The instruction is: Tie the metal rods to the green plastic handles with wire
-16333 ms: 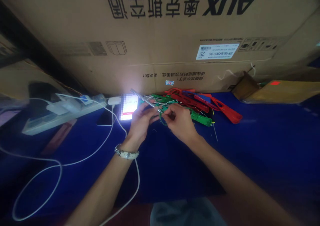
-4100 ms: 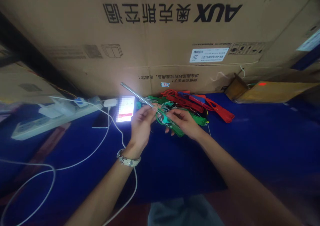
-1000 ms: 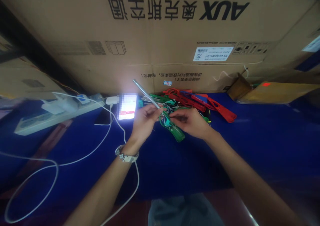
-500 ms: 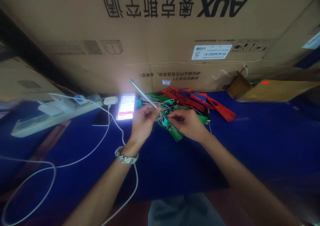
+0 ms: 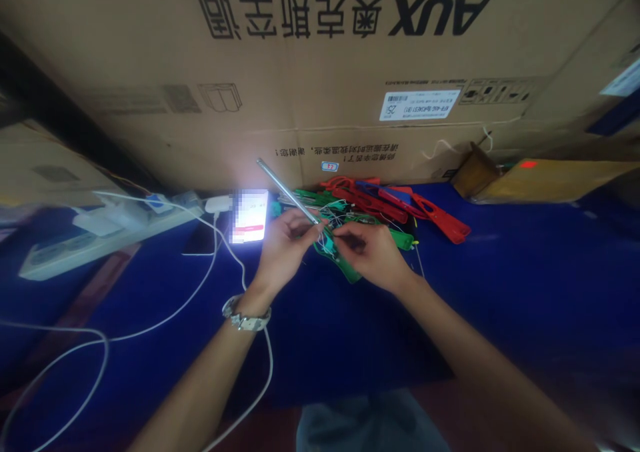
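Observation:
My left hand is closed on a green plastic handle shell, near where a long silver metal rod comes out of it. The rod slants up and to the left. Thin white wires and a small teal part show inside the shell. Over the shell's right side, my right hand has thumb and forefinger pinched together close to the wires. What lies between those fingertips is too small to make out. Just behind the hands is a pile of similar green shells with loose wires.
Red plastic shells lie behind on the blue table. To the left are a lit phone, a white power strip and a looping white cable. A big cardboard box stands behind; a yellowish packet lies right.
Both hands stay at the green shell in nearly the same pose. The right fingertips have shifted slightly along the wires, and the view has moved a little.

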Tool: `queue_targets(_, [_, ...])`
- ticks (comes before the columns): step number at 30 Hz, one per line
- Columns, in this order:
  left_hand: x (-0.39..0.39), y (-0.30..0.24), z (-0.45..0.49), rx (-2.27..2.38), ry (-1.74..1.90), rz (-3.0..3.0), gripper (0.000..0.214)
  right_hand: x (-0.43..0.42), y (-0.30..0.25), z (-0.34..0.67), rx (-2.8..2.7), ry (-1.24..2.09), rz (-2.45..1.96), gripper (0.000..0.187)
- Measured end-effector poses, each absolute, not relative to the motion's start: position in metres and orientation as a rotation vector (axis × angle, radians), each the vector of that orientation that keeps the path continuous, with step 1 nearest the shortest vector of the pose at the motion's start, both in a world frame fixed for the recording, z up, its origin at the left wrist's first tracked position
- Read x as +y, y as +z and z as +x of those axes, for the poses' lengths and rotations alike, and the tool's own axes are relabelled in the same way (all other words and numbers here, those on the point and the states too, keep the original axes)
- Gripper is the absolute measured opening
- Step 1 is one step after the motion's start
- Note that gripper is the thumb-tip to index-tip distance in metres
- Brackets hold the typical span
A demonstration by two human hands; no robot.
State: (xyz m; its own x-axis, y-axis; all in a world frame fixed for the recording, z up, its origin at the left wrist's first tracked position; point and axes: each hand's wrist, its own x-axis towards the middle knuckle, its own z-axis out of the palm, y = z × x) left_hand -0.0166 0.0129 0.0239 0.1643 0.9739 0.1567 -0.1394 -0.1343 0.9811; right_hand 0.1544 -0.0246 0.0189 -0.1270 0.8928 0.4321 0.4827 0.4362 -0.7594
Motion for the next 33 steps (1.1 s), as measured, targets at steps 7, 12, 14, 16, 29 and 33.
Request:
queue_targets(7, [0.0127,0.0182,-0.0106,0.948,1.384,1.303,0.023,-0.0258,0.0195,0.152,-1.762,0.518,-1.178,0.013])
queue_targets(12, [0.0124,0.0172,-0.0104,0.929,1.375,1.276,0.025,-0.0235,0.0173,0.1514,-1.698,0.574,-1.165,0.013])
queue_targets(14, [0.0119,0.0178,-0.0102,0.93,1.361,1.239,0.027,-0.0225,0.0163,0.1518,-1.713,0.548,-1.164,0.013])
queue_targets(16, [0.0111,0.0188,-0.01,0.936,1.349,1.207,0.028,-0.0218,0.0154,0.1525,-1.743,0.5,-1.169,0.012])
queue_targets(29, [0.0064,0.0226,-0.0104,0.856,1.249,1.0,0.027,-0.0216,0.0103,0.1524,-1.78,0.33,-1.187,0.012])
queue_targets(33, [0.0072,0.0255,-0.0118,0.845,1.221,0.925,0.024,-0.023,0.0111,0.1507,-1.777,0.337,-1.177,0.012])
